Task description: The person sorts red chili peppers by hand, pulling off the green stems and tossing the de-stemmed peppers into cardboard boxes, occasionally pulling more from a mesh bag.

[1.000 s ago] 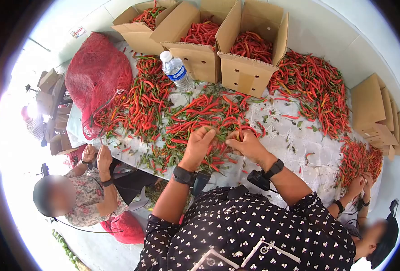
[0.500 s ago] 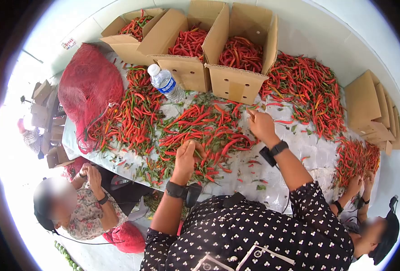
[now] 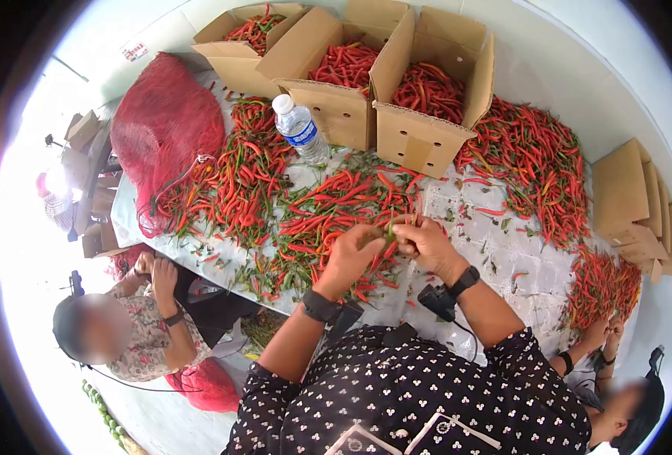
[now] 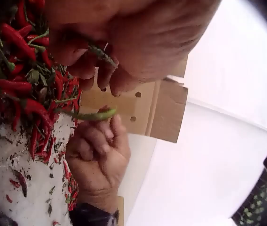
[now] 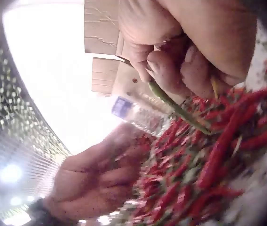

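In the head view, my left hand (image 3: 353,258) and right hand (image 3: 431,246) come close together above a loose heap of red chilies (image 3: 317,216) with green stems and leaves. My right hand pinches a slim green chili (image 5: 178,109) near one end between thumb and finger; its free end points toward the left hand. A bit of red shows inside the right hand's curled fingers. Seen from the left wrist, a dark green piece (image 4: 101,54), like a stem or thin chili, sits in my left hand's curled fingers, which partly hide it.
Behind the heap stand cardboard boxes (image 3: 415,144) of red chilies and a water bottle (image 3: 302,130). A red mesh bag (image 3: 165,114) lies at left, another chili pile (image 3: 541,167) at right. Two other people sit at the table's ends, beside folded cartons (image 3: 628,201) on the right.
My right hand, stretched out toward the boxes half a second ago, has come back beside the left hand, now with a green chili. The head view has swung slightly.
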The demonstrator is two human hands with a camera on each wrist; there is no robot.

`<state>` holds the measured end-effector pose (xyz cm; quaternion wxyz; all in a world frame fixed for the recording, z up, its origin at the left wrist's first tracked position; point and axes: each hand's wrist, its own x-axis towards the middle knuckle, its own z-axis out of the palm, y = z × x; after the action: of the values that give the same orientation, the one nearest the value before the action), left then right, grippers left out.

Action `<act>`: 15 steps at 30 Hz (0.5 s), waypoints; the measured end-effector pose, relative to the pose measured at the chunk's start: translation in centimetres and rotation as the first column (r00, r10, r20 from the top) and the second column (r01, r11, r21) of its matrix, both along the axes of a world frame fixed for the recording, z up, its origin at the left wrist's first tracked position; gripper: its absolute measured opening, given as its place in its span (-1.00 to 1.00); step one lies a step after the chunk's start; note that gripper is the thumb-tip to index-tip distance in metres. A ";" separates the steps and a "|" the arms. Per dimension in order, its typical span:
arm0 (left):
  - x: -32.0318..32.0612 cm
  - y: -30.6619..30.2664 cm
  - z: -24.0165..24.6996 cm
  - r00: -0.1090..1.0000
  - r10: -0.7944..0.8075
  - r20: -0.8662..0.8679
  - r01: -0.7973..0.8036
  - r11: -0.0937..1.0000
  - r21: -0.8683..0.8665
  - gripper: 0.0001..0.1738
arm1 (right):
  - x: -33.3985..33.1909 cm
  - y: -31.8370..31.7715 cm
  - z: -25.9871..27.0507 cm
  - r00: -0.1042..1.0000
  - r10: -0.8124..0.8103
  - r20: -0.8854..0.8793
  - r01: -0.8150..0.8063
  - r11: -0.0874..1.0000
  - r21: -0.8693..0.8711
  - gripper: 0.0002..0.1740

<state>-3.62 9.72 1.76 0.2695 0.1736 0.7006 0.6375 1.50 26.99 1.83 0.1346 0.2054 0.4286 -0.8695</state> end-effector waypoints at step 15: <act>0.7 -2.1 1.2 0.954 -0.189 0.234 0.238 0.950 -0.204 -0.82 | 1.7 -2.7 -1.4 0.858 0.263 -0.441 0.371 0.278 0.886 -0.86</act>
<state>-2.89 7.65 2.93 0.4284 0.1477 0.7140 0.5337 3.21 24.26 0.43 -0.1658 0.0212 0.8731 -0.4581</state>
